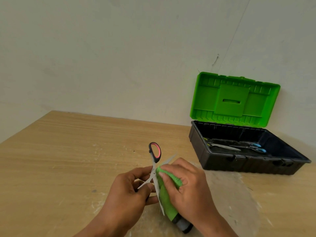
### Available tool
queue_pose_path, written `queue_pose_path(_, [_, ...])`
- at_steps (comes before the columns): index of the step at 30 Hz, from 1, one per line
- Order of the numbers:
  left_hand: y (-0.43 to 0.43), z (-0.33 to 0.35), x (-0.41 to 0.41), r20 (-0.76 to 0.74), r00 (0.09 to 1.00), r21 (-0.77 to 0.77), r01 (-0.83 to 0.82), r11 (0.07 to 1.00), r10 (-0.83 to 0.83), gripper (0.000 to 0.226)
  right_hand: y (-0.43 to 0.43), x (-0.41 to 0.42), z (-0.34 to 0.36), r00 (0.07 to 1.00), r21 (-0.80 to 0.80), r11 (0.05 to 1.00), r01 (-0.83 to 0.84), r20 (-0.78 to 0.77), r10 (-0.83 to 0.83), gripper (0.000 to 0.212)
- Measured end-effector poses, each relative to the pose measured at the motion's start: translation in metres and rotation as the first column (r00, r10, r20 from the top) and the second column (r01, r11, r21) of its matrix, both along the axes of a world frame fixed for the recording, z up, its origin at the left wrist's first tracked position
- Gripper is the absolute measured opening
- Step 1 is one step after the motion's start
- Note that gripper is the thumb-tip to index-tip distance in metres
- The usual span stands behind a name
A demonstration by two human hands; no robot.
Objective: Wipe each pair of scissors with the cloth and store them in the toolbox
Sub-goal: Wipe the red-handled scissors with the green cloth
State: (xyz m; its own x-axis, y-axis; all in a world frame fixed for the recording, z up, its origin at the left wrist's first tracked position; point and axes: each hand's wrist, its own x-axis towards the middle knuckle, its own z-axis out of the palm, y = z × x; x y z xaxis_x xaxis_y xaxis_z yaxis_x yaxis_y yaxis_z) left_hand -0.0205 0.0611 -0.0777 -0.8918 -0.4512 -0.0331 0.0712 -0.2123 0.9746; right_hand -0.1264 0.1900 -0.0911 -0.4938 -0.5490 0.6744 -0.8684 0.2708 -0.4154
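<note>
The scissors you are cleaning hang in the air just above the table, spread wide open into an X, one red-and-black handle loop pointing away from you and one bare blade tip reaching up to the right past the cloth. They look light and rigid: thin steel blades that will not flex, smooth enough to slide in a loose grip, and sharp at the edges and points. Because they are open, the pivot is the safest place to steady them, with the flat of a blade rather than its edge against your skin.

Your left hand does about that, its fingertips pinched around the metal near the pivot and on the lower blade. Your right hand is closed over the green cloth, thumb and fingers pressing it onto a blade. The cloth is soft and limp, draping down from your grip, so it should fold around the steel easily; wipe along the flat, away from the edge. A dark handle-like part shows below the cloth, but whether it belongs to these scissors is hard to tell.

Further out, the toolbox sits open at the far right of the wooden table, green lid upright against the wall. Inside lie the blue-handled scissors and a second pair with yellowish handles, tips overlapping. I judge this pair should be closed before going in.
</note>
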Motion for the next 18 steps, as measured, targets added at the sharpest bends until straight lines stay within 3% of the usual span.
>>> queue_pose_path(4, [0.001,-0.004,-0.001,0.017,0.999,-0.105,0.029,0.994,-0.027,0.041,0.001,-0.011,0.003,0.993,-0.075,0.99,0.118,0.016,-0.117,0.013])
queue_pose_path(9, [-0.001,-0.013,-0.002,-0.01,1.0,-0.282,-0.022,0.959,0.02,0.049,-0.001,0.0,0.004,0.999,0.036,0.999,-0.027,-0.016,0.028,0.016])
queue_pose_path(13, [0.0,-0.012,-0.002,0.006,1.0,-0.336,-0.003,0.942,0.005,0.05,0.001,-0.011,0.004,0.998,-0.017,0.998,0.061,-0.008,-0.061,0.016])
queue_pose_path(18, [-0.002,-0.003,0.001,0.011,0.999,-0.168,0.036,0.985,-0.035,0.045,0.002,-0.005,0.002,0.999,0.007,0.999,-0.038,-0.021,0.038,0.015])
